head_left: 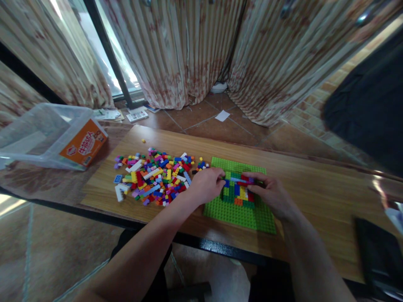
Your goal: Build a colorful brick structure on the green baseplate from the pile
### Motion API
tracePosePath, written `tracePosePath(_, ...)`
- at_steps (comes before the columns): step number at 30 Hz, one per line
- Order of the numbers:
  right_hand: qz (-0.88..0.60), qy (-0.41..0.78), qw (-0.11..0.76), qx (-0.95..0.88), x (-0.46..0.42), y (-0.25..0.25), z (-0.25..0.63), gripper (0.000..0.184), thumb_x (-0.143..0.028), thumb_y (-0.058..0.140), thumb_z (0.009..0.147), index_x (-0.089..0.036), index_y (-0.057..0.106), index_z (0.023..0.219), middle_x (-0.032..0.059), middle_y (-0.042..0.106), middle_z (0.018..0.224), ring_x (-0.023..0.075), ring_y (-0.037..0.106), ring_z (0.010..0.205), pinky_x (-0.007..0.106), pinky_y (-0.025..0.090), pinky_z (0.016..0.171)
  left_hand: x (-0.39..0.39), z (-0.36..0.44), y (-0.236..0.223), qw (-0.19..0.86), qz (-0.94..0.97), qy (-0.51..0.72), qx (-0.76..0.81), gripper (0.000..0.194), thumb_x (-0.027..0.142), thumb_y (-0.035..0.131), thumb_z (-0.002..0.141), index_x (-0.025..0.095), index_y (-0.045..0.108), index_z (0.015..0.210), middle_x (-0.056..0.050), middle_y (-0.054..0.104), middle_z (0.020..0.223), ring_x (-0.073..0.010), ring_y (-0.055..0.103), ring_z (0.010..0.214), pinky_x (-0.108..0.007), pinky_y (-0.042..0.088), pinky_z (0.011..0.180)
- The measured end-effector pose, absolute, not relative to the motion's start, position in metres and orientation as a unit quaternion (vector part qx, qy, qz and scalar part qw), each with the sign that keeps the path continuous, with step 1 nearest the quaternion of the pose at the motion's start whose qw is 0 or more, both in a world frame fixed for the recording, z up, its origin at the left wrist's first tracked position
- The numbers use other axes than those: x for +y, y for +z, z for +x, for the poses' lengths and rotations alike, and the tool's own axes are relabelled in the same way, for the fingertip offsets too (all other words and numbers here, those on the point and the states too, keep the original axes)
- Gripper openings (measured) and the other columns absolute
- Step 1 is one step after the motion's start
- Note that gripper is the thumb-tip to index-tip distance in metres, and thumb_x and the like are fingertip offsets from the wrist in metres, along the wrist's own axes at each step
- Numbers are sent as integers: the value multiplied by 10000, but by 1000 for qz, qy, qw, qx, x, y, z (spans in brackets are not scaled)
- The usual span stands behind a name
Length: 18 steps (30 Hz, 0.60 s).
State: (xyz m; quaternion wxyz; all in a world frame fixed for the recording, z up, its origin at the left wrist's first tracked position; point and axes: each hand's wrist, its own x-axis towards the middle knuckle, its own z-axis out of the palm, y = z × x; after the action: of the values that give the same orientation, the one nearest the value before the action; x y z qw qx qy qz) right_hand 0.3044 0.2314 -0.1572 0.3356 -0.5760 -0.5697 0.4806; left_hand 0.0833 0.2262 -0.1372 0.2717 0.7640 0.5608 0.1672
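A bright green studded baseplate lies on the wooden table, bearing a low build of toy bricks in green, blue, yellow, red and orange. At the build's left side is my left hand, its fingers curled and closed together; whatever they pinch is hidden. My right hand grips the build's upper right part between thumb and fingers, by a purple brick. A light blue strip of brick runs across the build between my hands.
A heap of loose bricks in many colours spreads over the table left of the baseplate. Farther left stands a clear plastic bin with an orange label. One yellow brick lies near the far edge. A dark flat object is at the right.
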Motion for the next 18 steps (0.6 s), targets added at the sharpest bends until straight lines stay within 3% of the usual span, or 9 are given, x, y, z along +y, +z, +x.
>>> tracePosePath(18,-574,473,341,-574,232,-161,306,391,-294,697,648,-210,743,1027,32,741,957,197,671,841,354,547,785,226,83,-139,264,768,172,558,154,247,568,872,178,683,946,-51,724,889,-204,666,831,-311,512,802)
